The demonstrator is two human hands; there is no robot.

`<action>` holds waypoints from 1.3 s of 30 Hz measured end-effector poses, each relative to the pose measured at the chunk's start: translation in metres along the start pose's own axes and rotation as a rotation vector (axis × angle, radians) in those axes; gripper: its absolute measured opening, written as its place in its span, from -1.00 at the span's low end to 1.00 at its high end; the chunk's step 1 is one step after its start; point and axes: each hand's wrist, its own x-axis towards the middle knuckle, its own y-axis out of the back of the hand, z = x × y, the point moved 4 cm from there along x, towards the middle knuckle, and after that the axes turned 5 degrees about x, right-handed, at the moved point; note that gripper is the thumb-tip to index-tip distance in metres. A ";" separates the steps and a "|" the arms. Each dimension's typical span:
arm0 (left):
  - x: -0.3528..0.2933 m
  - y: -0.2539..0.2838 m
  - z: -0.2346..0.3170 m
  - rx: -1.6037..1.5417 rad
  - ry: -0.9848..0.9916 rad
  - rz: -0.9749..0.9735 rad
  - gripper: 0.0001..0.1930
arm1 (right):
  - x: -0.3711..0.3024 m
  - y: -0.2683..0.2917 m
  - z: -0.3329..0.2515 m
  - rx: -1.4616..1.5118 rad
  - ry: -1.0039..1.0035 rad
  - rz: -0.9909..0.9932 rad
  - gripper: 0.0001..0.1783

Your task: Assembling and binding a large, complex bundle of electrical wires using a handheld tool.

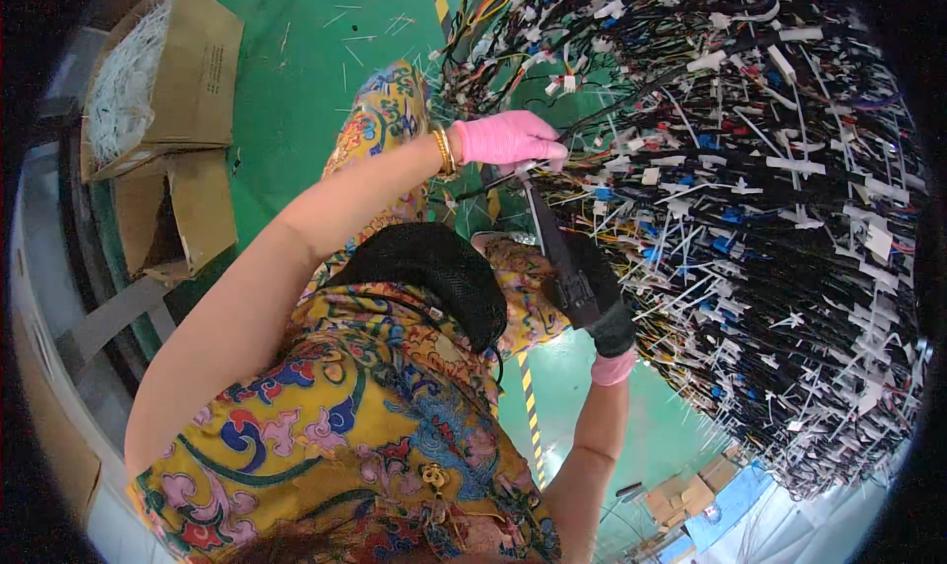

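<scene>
My left hand (pixel 508 138), in a pink glove, pinches a black wire harness (pixel 587 120) at the edge of a big hanging mass of wiring. A white cable tie (pixel 526 168) shows just below its fingertips. Wrapped in a dark glove with a pink cuff, my right hand (pixel 602 293) grips a black cable tie gun (pixel 558 244). The gun's long narrow nose points up and left, its tip right at the tie under my left fingers. My right fingers are partly hidden behind the tool.
The wiring mass (pixel 750 199), with many white ties and connectors, fills the right side. At the left stand a carton (pixel 202 71) of loose white strips and an open carton (pixel 202 209). Strips litter the green floor (pixel 296 41); cartons (pixel 681 495) lie lower right.
</scene>
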 end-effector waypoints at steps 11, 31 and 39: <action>0.002 -0.003 -0.008 0.164 -0.046 0.132 -0.61 | -0.007 -0.051 0.002 0.445 -0.380 0.091 -0.47; -0.020 -0.016 -0.063 -0.372 -0.016 -0.027 -0.58 | -0.030 -0.038 0.019 -0.226 -0.405 0.317 -0.61; 0.009 0.008 -0.034 -0.683 0.002 0.054 -0.65 | -0.044 -0.072 0.035 -0.209 -0.487 0.291 -0.59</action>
